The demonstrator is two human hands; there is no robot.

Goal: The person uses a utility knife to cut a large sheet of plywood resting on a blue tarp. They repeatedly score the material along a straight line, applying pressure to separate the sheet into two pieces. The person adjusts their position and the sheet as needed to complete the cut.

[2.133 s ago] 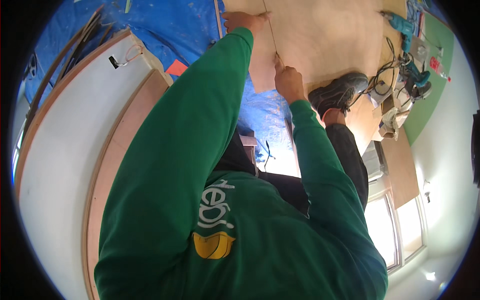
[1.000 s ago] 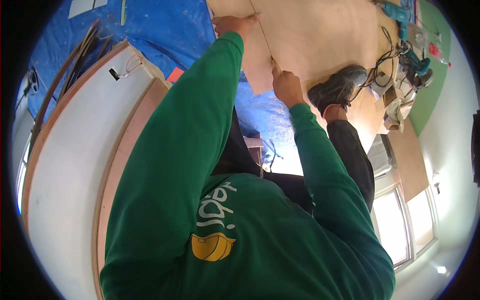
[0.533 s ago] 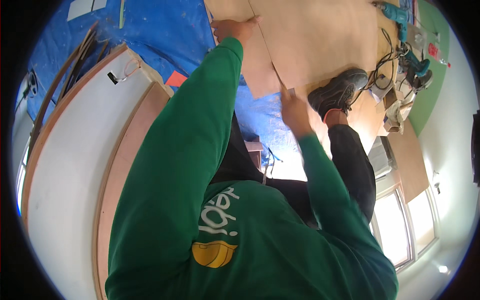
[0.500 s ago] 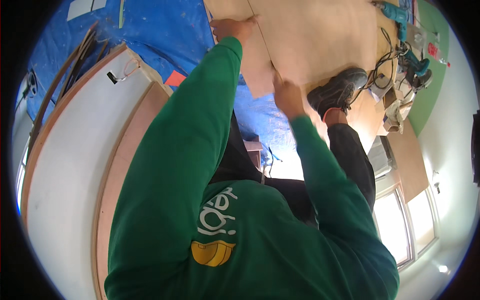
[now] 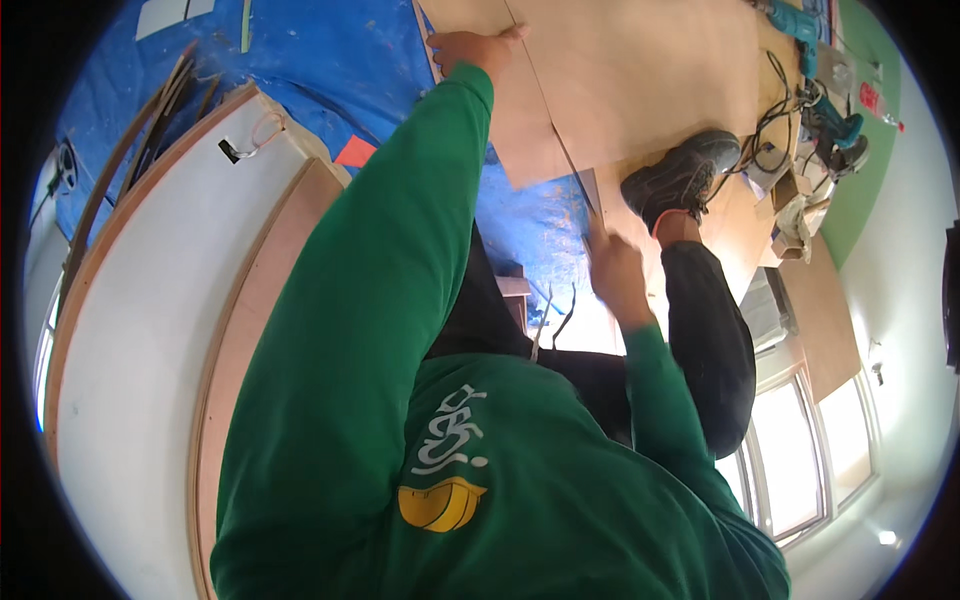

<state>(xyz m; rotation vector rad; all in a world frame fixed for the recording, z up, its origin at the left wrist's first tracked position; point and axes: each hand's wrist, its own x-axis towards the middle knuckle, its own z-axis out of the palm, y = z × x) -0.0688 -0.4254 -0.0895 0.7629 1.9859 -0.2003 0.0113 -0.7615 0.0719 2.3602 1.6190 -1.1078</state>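
Observation:
My left hand [image 5: 472, 50] presses on a thin plywood sheet [image 5: 640, 70], its fingers by the left edge and its thumb stretched toward a long dark line across the sheet. My right hand [image 5: 618, 275] is closed around the handle of what looks like a hand saw [image 5: 590, 196]. The handle is mostly hidden in my fist. The saw's narrow dark blade runs from the fist up to the near edge of the sheet, in line with the dark line. My right shoe [image 5: 682, 175] rests on the wood, to the right of the saw.
Blue tarp [image 5: 340, 50] spreads under and left of the sheet. A teal power drill [image 5: 795, 25], another teal power tool [image 5: 835, 125] and black cables [image 5: 775, 110] lie at the right. A curved white panel [image 5: 150, 260] with wooden edging stands at the left.
My right hand has drawn back toward me and slightly right with the saw, baring more of its blade. My left hand stays at nearly the same place on the sheet.

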